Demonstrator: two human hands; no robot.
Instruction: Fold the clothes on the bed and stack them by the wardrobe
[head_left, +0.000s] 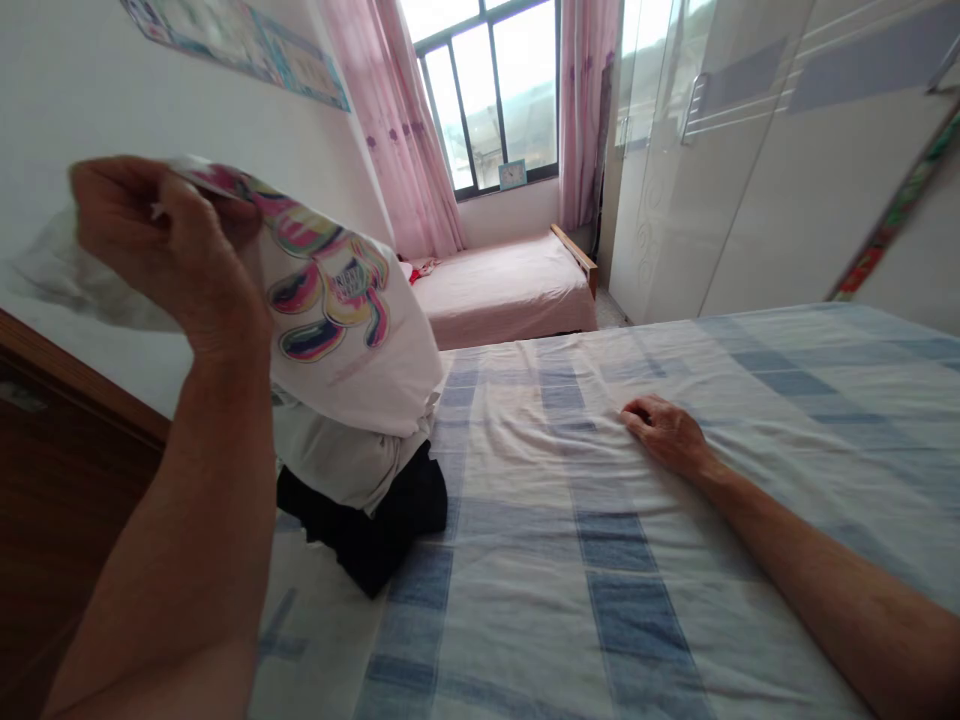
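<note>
My left hand [172, 240] is raised on the left, its fingers pinched on the edge of a white T-shirt [352, 370] with a colourful cartoon print. The shirt hangs down to the right from that grip, and some pale cloth trails blurred to the left of the hand. Under its lower end, more white cloth and a black garment [397, 520] lie on the bed. My right hand [664, 432] rests on the blue-and-white checked bed sheet [517, 620], fingers curled in and closed. I see nothing held in it, though its palm side is hidden.
Beyond the near bed stands a second bed [510, 290] with a pink cover, below a window with pink curtains [397, 130]. A small clock [513, 175] sits on the sill. White wardrobe doors [735, 180] line the right; dark brown wood [67, 500] is at the lower left.
</note>
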